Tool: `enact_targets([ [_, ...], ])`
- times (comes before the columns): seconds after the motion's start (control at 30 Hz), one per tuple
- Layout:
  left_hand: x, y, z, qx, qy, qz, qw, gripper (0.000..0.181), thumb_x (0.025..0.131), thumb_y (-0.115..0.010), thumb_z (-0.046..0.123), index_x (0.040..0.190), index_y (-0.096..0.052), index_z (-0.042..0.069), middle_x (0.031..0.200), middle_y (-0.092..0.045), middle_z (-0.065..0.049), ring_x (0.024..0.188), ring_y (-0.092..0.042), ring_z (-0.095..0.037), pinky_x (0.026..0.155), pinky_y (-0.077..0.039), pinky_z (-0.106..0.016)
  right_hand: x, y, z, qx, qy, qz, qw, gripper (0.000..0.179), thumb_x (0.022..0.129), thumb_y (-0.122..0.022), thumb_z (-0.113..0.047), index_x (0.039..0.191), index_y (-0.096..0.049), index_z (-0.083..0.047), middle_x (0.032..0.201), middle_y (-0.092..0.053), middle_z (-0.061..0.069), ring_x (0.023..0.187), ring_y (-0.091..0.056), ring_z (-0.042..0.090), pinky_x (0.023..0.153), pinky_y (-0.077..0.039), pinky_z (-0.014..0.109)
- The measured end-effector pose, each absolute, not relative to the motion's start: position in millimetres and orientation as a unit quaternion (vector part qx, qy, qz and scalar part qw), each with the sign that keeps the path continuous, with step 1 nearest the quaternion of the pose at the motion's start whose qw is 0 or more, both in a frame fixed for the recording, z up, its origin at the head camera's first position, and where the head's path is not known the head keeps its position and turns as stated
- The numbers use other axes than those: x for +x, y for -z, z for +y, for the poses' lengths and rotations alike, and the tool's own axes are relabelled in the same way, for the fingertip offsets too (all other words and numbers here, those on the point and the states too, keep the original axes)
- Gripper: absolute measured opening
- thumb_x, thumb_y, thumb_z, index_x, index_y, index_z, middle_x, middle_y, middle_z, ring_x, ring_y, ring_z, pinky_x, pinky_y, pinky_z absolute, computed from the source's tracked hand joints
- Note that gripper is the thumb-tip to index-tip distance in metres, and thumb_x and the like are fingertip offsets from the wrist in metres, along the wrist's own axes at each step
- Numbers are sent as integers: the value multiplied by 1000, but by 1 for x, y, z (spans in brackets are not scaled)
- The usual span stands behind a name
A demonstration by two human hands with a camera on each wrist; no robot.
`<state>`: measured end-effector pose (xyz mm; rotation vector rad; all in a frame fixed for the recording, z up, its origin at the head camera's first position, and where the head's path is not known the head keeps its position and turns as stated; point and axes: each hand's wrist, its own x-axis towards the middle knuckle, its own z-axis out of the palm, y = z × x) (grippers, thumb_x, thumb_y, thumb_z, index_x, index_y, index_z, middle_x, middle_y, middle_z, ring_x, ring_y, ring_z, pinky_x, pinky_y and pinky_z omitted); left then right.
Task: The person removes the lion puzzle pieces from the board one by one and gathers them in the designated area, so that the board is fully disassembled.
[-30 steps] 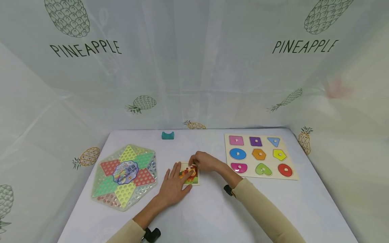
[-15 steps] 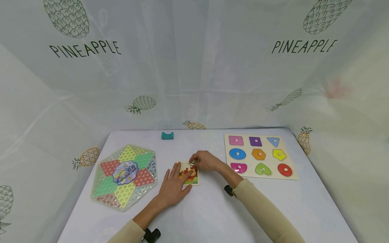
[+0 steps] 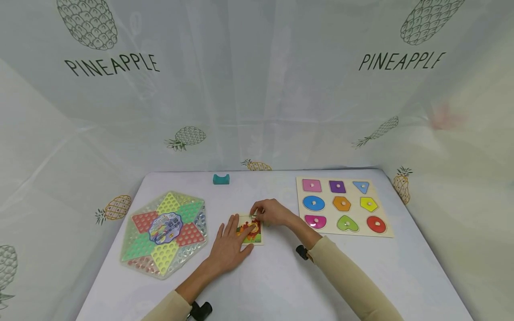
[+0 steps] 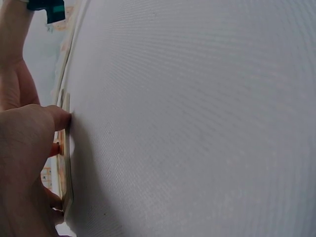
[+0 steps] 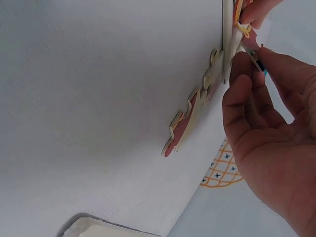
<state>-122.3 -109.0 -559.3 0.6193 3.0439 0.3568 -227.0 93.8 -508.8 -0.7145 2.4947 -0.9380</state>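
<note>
L hand point(image 3: 228, 250) flat, fingers spread on puzzle point(image 3: 257, 233), mid worktop point(image 3: 277, 285); R hand point(image 3: 273, 213) pinching piece point(image 5: 255, 59) nr its far R corner. Prob. best: brace w/ L, align piece's edges, press gently, don't force.

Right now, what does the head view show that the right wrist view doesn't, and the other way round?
Only the head view: the hexagonal game board, the left sleeve and the right sleeve.

Only the right wrist view: loose puzzle pieces, at least two, lying on the white tabletop.

Both: the right hand, pinching a thin piece that is hard to make out from the head; the left hand, only partly in the wrist view; the small picture puzzle; and the tabletop.
</note>
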Motion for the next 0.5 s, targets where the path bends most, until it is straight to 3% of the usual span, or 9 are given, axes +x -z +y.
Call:
enact_targets([
  [0.5,-123,560,-109,197,-113,974,10,57,98,-51,56,150,-49,32,164,-22,-23,153,-16,-38,117,-21,-62,-233,496,116,-239,353,886,182,16,95,-62,-9,107,-73,-11,85,-66,-4,67,-56,12,58,-47,26],
])
